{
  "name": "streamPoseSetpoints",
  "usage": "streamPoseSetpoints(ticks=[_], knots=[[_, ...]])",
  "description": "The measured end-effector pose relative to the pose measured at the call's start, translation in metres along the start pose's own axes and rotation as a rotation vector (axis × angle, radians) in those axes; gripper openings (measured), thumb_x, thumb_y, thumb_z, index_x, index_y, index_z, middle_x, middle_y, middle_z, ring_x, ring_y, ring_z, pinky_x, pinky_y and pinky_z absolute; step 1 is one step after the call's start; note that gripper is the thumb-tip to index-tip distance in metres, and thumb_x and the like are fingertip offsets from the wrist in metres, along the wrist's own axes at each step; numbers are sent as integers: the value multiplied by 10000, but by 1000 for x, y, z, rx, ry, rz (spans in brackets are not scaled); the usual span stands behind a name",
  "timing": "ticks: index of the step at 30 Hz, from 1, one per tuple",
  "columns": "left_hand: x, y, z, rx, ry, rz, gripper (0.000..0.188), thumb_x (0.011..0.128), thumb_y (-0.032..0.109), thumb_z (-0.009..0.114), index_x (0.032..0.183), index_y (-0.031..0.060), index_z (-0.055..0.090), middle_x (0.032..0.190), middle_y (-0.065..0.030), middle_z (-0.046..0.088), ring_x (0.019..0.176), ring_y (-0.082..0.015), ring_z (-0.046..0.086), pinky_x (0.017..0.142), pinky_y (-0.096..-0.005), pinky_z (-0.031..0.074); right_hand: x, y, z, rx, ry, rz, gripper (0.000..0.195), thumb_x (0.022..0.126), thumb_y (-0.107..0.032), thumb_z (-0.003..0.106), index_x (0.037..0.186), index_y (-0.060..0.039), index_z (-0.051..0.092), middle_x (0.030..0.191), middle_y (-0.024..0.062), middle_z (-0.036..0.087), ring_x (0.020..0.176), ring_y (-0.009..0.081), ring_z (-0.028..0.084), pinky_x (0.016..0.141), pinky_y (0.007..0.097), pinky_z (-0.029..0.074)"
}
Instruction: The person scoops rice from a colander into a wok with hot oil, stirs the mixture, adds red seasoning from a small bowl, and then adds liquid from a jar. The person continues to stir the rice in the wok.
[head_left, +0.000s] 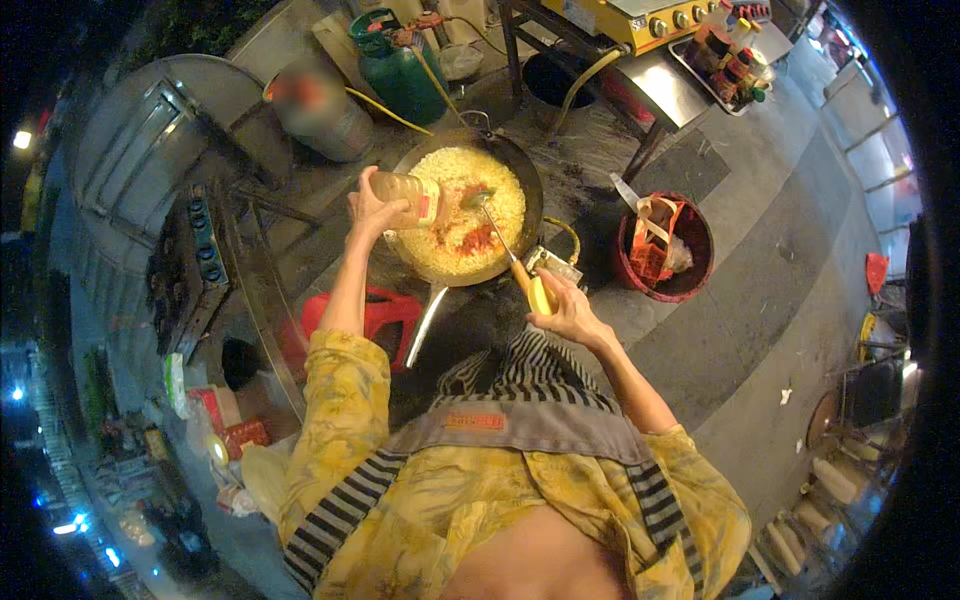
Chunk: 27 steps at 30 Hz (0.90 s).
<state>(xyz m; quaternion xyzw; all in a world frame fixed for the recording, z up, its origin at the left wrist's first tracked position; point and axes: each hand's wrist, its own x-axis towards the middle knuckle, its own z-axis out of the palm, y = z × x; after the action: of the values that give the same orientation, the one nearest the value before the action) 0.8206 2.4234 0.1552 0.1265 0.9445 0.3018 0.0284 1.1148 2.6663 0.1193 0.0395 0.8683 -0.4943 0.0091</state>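
Observation:
A large round wok (534, 187) holds pale yellow, chopped food (487, 165) with red patches of sauce or seasoning on it. My left hand (373, 204) grips a clear plastic jar (409, 201) with a label, tilted over the wok's left side. In my right hand (566, 309) are a yellow lid (540, 296) and, it seems, the wooden handle of a metal ladle (499, 231). The ladle's bowl rests in the food near the red patches. Toward my apron points the wok's metal handle (426, 324). What is inside the jar is hard to tell.
A green gas cylinder (401, 71) stands behind the wok, with hoses near it. To the right is a red bin (701, 262) with refuse. A red plastic stool (319, 311) is at the lower left. A metal tray (686, 56) of bottles stands at the upper right.

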Motion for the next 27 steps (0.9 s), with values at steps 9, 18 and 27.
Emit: streamPoseSetpoints(ticks=[9,18,27], knots=[[-10,33,-34,-649,74,-69,752,547,212,713,1192,109,342,1175,-172,423,949,-313,522,817,-390,413,-7,-6,-2,83,-111,79,803,599,-338,682,1230,20,340,1191,247,406,1126,337,392,940,367,318],[-41,44,-58,-775,-2,-155,761,645,92,652,1257,156,204,1099,-129,482,899,-229,557,802,-412,398,-5,-1,-7,-57,-26,-38,803,582,-358,664,1223,11,353,1081,259,455,1021,369,441,880,384,355],[-70,-2,-50,-222,178,23,692,601,276,654,1208,185,336,1139,-172,449,989,-328,501,734,-404,476,-13,-5,6,-60,54,-105,804,593,-390,661,1217,16,359,1095,262,435,1042,366,426,900,404,337]])
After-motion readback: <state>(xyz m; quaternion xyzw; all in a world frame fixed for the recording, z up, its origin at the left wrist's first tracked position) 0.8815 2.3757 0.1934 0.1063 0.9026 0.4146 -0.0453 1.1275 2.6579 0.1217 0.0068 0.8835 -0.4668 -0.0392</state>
